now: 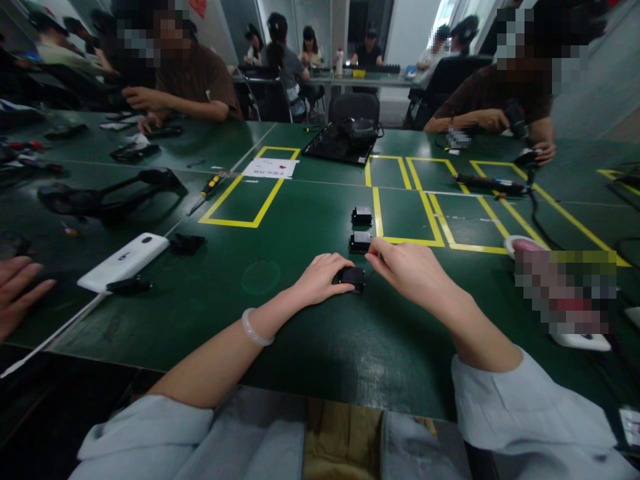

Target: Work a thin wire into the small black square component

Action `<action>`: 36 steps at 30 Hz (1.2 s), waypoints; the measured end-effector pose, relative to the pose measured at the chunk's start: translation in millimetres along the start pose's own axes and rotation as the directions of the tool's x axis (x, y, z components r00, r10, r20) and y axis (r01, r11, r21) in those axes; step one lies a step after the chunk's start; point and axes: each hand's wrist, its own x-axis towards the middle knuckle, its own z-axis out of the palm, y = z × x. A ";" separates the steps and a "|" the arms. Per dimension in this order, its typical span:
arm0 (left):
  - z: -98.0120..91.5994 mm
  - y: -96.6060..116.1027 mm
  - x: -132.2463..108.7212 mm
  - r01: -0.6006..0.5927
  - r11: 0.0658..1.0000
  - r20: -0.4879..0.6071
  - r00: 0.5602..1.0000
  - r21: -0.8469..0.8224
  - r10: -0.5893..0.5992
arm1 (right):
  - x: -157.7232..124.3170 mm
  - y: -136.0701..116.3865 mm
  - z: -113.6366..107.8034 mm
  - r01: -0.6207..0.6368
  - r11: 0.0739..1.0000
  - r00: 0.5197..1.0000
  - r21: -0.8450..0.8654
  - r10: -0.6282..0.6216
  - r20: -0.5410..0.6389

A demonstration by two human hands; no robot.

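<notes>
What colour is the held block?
The block in the left hand is black, as the head view shows.

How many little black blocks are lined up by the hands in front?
3: the near block is held by the left hand, the middle block sits just beyond it, and the far block is behind that.

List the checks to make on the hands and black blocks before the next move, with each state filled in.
1. Left hand gripping the nearest block: ok, thumb and fingers are on it.
2. Right hand pinching something: cannot tell, the detail at its fingertips is too small.
3. Right hand clear of the middle block: cannot tell, its fingertips are very close.
4. Farthest block free of both hands: ok.
5. Nearest block clear of the yellow tape: ok, it lies on bare table.
</notes>
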 end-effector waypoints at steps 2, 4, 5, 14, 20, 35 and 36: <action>0.1 -0.3 -0.2 0.000 1.000 -0.003 1.000 -0.003 0.000 | -1.0 0.7 -0.1 0.050 0.998 0.999 0.044 -0.050 -0.003; 0.3 -0.8 -0.2 -0.004 1.000 -0.003 1.000 -0.002 0.004 | -2.6 2.3 -0.2 0.094 0.992 0.996 0.085 -0.094 -0.002; 0.4 -1.0 -0.2 -0.007 1.000 -0.004 1.000 -0.001 0.007 | -3.4 3.4 -0.2 0.107 0.989 0.994 0.102 -0.108 0.002; 2.6 -3.0 0.5 -0.004 1.000 -0.012 1.000 0.001 0.004 | -3.7 3.2 -1.2 0.102 0.983 0.995 0.156 -0.100 -0.018; 1.1 -2.3 0.2 -0.001 1.000 0.005 1.000 -0.002 0.001 | -1.8 0.5 -2.1 0.039 0.996 0.999 0.085 -0.040 0.010; 1.1 -2.2 0.2 -0.005 1.000 0.001 1.000 0.000 0.005 | -3.6 5.3 -3.4 0.090 0.979 0.996 0.185 -0.090 -0.008; 1.7 -2.6 0.5 -0.005 1.000 0.001 1.000 0.004 0.005 | -3.1 4.6 -2.9 0.079 0.982 0.997 0.172 -0.078 -0.009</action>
